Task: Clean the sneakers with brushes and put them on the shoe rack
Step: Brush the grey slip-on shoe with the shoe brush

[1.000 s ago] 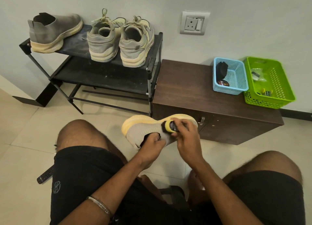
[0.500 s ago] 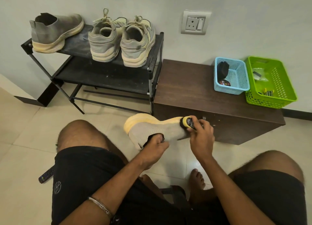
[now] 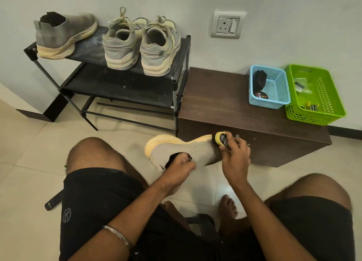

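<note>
Gripping the brush (image 3: 222, 138), the right hand (image 3: 236, 157) moved further toward the toe of the sneaker (image 3: 188, 150); the left hand (image 3: 179, 165) still clutched its opening

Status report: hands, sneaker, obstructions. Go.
Left hand grips sneaker at its opening. Right hand holds brush against the toe end. Nothing in the way.

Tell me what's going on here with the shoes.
A seated person is cleaning a grey knit slip-on sneaker with a yellow sole. The left hand grips it at the ankle opening, while the right hand holds a small yellow-capped brush against its toe end. Three other shoes sit on the black metal shoe rack: a matching grey slip-on sneaker and a pair of grey lace-up sneakers.
</note>
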